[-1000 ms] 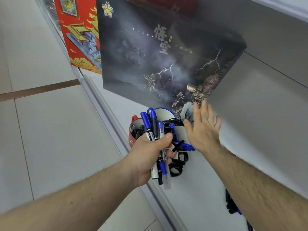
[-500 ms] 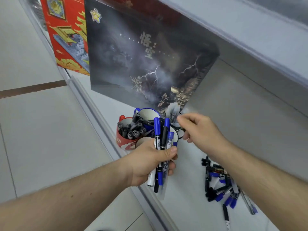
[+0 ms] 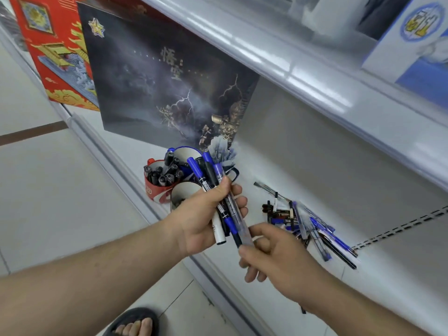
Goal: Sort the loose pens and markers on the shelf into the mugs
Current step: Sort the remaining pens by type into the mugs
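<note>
On the lower shelf, beside a dark box, we have the sorting well begun but far from done. Our left hand is curled tight round a bundle of pens, blue caps and one black pointing up, held just in front of the mugs. Our right hand has its thumb and forefinger closing on the lower end of a clear pen in that bundle; the other fingers are loosely curled, and whether the pinch is firm we cannot tell.

Done so far, as we judge it: the red mug is packed with black markers, caps up. The blue mug behind it holds a few dark markers and some blue ones. A white mug in front shows a pale, mostly bare inside, though our left hand hides part of it. A blurred cluster of clear pens stands behind the bundle; its holder is hidden.

Left to do: the bundle we hold, and a pile of blue and black pens lying loose on the shelf to the right, well apart from the mugs.
</note>
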The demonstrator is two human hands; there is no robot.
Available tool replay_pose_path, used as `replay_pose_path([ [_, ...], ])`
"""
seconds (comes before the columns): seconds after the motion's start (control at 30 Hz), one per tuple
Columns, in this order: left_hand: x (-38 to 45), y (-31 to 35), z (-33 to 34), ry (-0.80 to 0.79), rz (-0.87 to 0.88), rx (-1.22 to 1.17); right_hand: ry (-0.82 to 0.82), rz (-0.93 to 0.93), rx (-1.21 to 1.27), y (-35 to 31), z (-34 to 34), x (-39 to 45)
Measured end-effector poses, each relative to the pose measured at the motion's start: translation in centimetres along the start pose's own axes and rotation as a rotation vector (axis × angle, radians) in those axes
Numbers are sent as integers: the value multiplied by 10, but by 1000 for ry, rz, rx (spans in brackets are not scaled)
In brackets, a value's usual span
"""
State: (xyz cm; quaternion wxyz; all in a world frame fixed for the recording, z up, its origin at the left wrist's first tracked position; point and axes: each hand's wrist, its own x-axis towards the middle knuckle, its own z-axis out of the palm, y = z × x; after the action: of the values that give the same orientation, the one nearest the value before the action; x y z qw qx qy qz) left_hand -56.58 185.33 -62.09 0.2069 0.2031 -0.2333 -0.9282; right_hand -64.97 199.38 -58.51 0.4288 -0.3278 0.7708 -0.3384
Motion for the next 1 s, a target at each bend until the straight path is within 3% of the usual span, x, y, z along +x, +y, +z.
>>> replay_pose_path([
  [0.3,11,1,-20,59,20,74,196,47,122,29,-19,4],
  [0.47,9,-4,-29,123,41,275,508,-72,373,27,-27,13],
  [0.57,5,-11,-33,139,29,407,597,-133,434,18,-31,21],
  [0.7,6,-6,-45,175,26,507,711,-211,350,-5,-39,54],
  [0.83,13,13,-54,262,81,335,892,-364,80,-35,-62,118],
  [1.0,19,25,-63,268,77,178,908,-388,-101,-45,-56,197],
])
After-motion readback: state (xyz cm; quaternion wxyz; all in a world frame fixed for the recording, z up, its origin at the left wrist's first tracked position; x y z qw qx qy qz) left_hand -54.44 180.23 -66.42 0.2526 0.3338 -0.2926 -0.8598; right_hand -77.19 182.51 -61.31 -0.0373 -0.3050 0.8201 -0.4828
